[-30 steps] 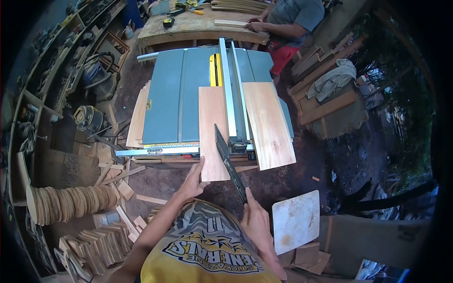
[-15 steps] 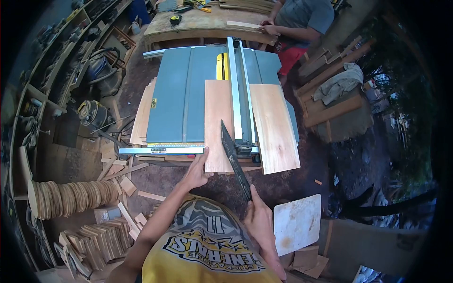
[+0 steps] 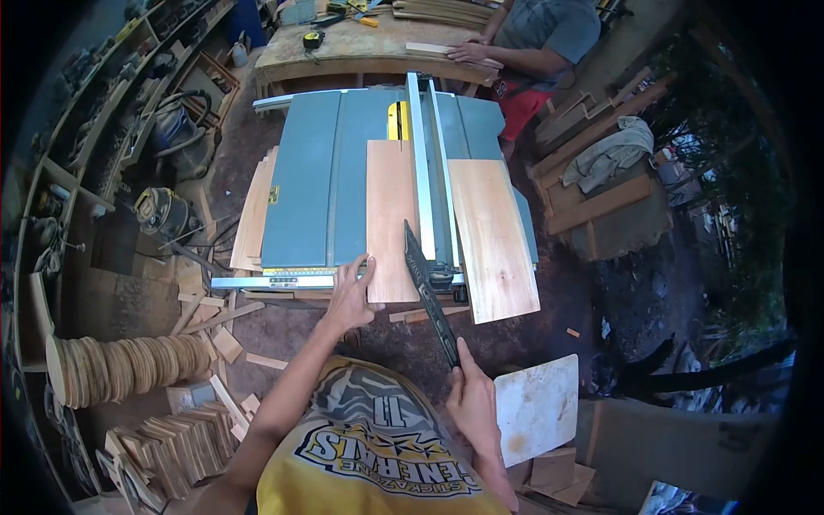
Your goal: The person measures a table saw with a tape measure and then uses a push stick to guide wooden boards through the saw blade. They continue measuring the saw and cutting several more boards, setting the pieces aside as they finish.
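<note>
A wooden board (image 3: 389,197) lies flat on the blue table saw (image 3: 300,189), along the left side of the metal rip fence (image 3: 417,163). Its far end meets the yellow insert (image 3: 397,120) around the blade. My left hand (image 3: 350,296) is at the board's near left edge, thumb against it; some fingers are hidden. In my right hand (image 3: 472,399) is a black push stick (image 3: 431,296), fingers wrapped round its near end. The stick's tip rests over the board's right side near the fence. A second board (image 3: 493,232) lies right of the fence.
Across the saw, a person's hands (image 3: 468,51) hold a wood strip at a workbench (image 3: 343,56) with a tape measure (image 3: 313,39). Stacked boards (image 3: 253,210) stand left of the saw. Wood offcuts (image 3: 227,343) and round wooden discs (image 3: 129,369) sit at left.
The board has slid forward toward the blade, with the push stick following slightly. My left hand's fingers have shifted at the board's edge. The other person's hands have moved along the strip.
</note>
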A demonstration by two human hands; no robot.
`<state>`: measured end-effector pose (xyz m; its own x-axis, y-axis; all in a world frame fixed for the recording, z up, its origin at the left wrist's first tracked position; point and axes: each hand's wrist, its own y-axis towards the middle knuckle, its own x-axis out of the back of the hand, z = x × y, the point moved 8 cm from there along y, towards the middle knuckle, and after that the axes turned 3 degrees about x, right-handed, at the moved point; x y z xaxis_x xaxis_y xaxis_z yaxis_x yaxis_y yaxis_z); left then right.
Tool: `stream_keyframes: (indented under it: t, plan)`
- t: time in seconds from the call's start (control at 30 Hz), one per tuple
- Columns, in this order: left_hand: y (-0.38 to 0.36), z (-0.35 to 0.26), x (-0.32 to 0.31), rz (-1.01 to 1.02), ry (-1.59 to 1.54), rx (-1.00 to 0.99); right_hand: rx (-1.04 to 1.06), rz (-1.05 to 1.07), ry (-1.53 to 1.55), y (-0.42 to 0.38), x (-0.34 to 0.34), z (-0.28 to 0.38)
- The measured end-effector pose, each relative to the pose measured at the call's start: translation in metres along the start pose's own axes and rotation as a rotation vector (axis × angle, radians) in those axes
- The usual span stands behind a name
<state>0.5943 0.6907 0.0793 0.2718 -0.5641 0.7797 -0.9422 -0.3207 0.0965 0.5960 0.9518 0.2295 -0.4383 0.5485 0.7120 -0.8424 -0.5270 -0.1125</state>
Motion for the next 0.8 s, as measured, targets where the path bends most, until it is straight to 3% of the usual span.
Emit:
stream_keyframes:
  t: [0.2, 0.47, 0.8]
  plan:
    - [0.022, 0.01, 0.0, 0.071, 0.04, 0.111, -0.007, 0.042, -0.027, 0.001, 0.001, 0.003]
    - [0.048, 0.022, 0.001, 0.067, 0.079, 0.118, -0.113, 0.234, -0.148, -0.016, 0.015, 0.029]
    - [0.07, 0.027, 0.006, 0.048, 0.082, 0.112, -0.08, 0.356, -0.365, -0.029, -0.008, 0.052]
